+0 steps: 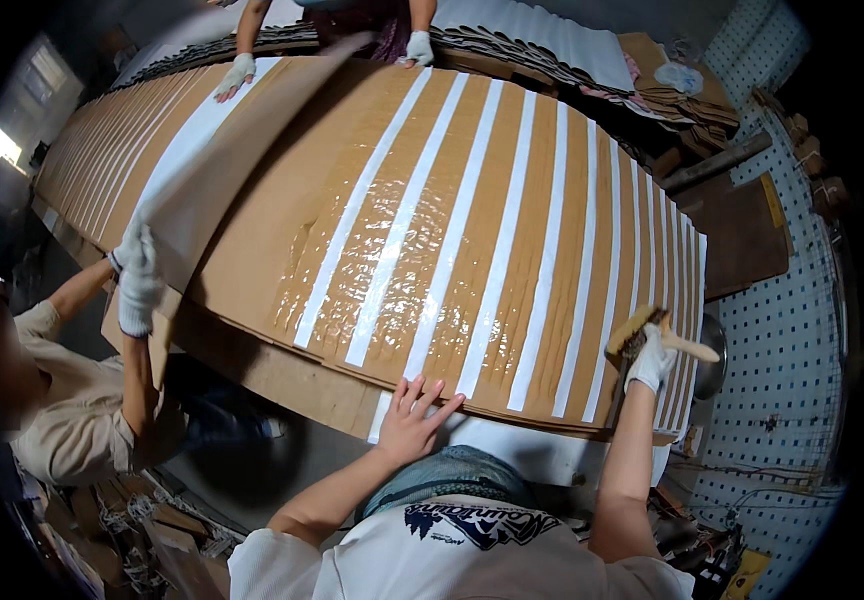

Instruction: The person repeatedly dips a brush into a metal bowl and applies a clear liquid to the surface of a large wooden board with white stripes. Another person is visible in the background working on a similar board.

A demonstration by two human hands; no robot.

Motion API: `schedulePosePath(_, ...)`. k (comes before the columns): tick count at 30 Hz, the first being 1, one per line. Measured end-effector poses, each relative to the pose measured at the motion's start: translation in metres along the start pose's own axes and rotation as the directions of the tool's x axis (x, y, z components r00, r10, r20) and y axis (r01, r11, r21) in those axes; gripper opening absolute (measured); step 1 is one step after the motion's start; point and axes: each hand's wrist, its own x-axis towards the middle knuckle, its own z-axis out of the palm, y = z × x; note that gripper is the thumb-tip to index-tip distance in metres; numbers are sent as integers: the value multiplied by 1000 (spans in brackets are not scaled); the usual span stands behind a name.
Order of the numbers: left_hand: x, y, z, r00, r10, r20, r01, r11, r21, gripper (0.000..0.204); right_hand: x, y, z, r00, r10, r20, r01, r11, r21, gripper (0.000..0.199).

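My bare left hand (414,418) lies with fingers spread on the near edge of a stack of brown sheets (252,262). My right hand (652,360), in a white glove, is closed around a wide brush (668,338) with a pale wooden handle. The brush is over the right part of the stack, its bristles toward the left. White strips (482,330) alternate with brown bands across the sheets. A wet, shiny coating covers the middle bands. What the bristles touch, I cannot tell.
At left, a co-worker's gloved hands (138,280) hold up a large bent sheet (214,180). Across the table, another person's gloved hand (236,76) presses on a white strip. A metal bowl (714,355) stands off the right end. Stacked sheets (542,45) lie behind.
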Motion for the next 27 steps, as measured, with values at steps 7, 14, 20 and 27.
schedulePosePath(7, 5, 8, -32, 999, -32, 40, 40, 978, -204, 77, -125, -99, 168, 808, -346, 476, 182, 916, 357, 57)
schedulePosePath(14, 0, 4, -30, 999, -27, 44, 35, 980, -194, 82, -236, -97, 276, 600, -536, 594, 635, 771, 53, 54)
schedulePosePath(20, -1, -3, -31, 995, -4, 103, 27, 976, -216, 84, -125, -66, 181, 783, -228, 579, 157, 973, 170, 46)
schedulePosePath(27, -6, -16, -47, 999, 37, 34, -21, 918, -397, 76, -81, -61, 56, 967, 235, -99, -254, 912, -322, 48)
